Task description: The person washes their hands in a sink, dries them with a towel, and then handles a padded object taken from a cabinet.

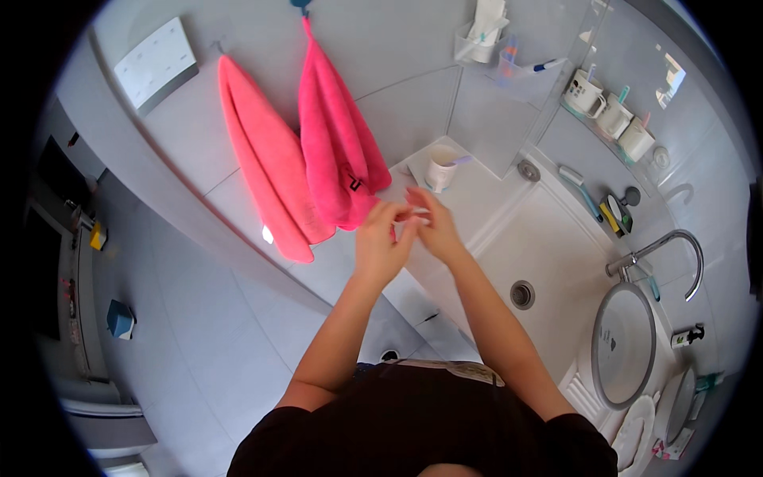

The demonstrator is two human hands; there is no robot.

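Observation:
My left hand (383, 242) and my right hand (437, 228) meet in front of me, over the near-left corner of the sink. The fingers of both are bent and pressed together at the tips. A small pale bit shows between them, too blurred and hidden to name. Just beyond my right hand a white cup (441, 170) stands on the sink's ledge, with a light purple toothbrush handle (461, 160) leaning out of it. A bright pink towel (338, 143) hangs close by my left hand.
A coral towel (266, 159) hangs farther left. The white sink (548, 238) has a drain (522, 295), a curved tap (690, 246) and a grey-rimmed basin (624, 346) at its right. Several mugs (586, 93) line a back shelf. A clear wall holder (477, 48) is above.

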